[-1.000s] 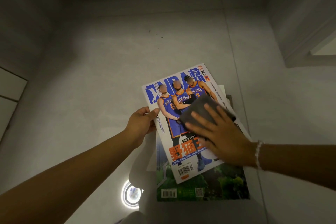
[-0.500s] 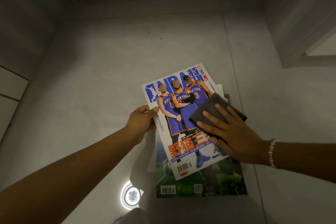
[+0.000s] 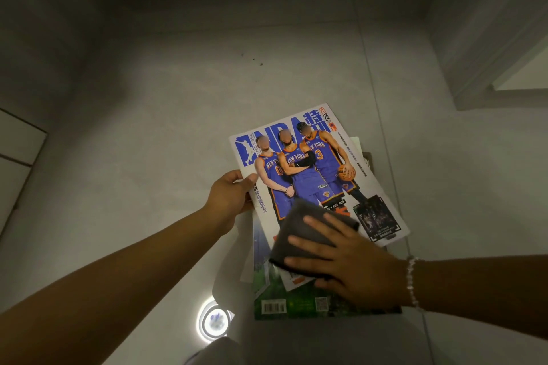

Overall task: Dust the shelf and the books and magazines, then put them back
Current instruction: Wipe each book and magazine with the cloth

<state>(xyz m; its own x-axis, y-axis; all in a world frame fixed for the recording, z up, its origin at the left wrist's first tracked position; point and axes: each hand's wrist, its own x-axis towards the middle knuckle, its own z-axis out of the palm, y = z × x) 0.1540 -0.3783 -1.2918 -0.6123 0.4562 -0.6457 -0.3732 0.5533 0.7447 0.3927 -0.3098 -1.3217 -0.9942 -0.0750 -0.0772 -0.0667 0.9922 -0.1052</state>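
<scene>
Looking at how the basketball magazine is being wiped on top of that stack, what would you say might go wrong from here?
1. The left hand pinches only the edge of the basketball magazine, so the right hand pressing the grey cloth might crease or slide the cover.
2. It lies askew on the green-covered magazine, so wiping could shift the stack.

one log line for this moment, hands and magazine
step: wiping magazine cover | left hand: holds basketball magazine edge | right hand: flat on grey cloth | underneath: green magazine
</scene>
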